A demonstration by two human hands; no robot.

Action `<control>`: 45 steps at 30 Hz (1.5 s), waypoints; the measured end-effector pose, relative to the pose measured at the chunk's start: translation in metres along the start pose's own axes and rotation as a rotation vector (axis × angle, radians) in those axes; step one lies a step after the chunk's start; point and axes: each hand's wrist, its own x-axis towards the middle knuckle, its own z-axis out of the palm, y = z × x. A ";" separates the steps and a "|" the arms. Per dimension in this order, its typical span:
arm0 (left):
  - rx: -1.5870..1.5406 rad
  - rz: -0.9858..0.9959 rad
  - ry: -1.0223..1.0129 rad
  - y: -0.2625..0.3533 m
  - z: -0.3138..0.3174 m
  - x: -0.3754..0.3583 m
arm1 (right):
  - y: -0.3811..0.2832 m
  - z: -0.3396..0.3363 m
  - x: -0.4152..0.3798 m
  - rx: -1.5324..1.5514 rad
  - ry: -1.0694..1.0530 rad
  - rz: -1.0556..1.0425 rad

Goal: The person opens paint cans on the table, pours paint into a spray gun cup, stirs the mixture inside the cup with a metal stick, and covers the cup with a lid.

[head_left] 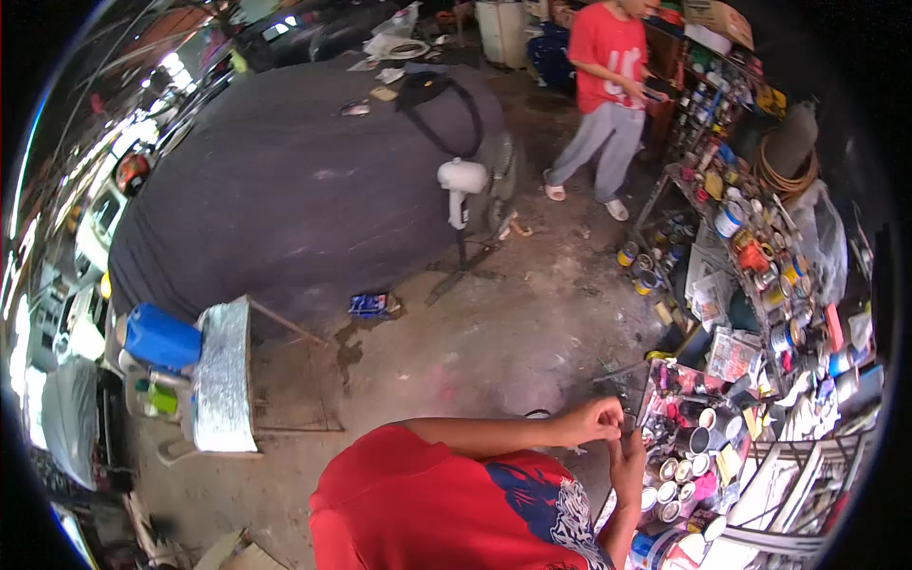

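Observation:
My left hand [591, 422] reaches across in front of my red shirt [408, 503], its fingers curled into a pinch. Close beside it is my right hand [626, 461], raised, with its fingertips together near those of the left. A small dark thing seems to sit between the fingertips, too small to make out. Just past the hands is a crowded workbench with open cans [698, 440], several small pots [668, 492] and a pink cloth or lump [706, 485]. A larger blue-and-white can [670, 549] stands close to my right forearm.
A person [608, 95] in a red shirt stands at the back. Shelves of paint cans [730, 220] line the right side. A dark cover [304, 180] drapes a car-like shape. A white device on a stand [463, 180], a blue jug [161, 337] and a silver-faced panel [225, 375] stand around.

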 end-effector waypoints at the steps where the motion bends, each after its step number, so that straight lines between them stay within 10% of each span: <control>1: -0.080 -0.023 0.067 0.002 -0.003 -0.011 | -0.012 0.007 0.001 0.009 -0.031 -0.025; 13: -0.152 -0.385 -0.026 -0.001 -0.006 -0.034 | 0.005 0.026 -0.029 0.002 -0.029 0.124; 19: -0.087 -0.382 0.358 -0.037 -0.031 0.016 | 0.018 0.004 -0.077 0.248 0.146 0.320; 31: 0.495 -0.874 -0.567 -0.152 0.011 0.066 | 0.092 0.000 -0.122 0.326 0.434 0.517; 34: 0.175 -0.284 -0.659 -0.126 0.057 0.056 | 0.096 -0.002 -0.122 0.331 0.471 0.547; 45: 0.109 -0.483 -1.074 -0.131 0.147 0.111 | 0.112 0.014 -0.115 0.322 0.645 0.756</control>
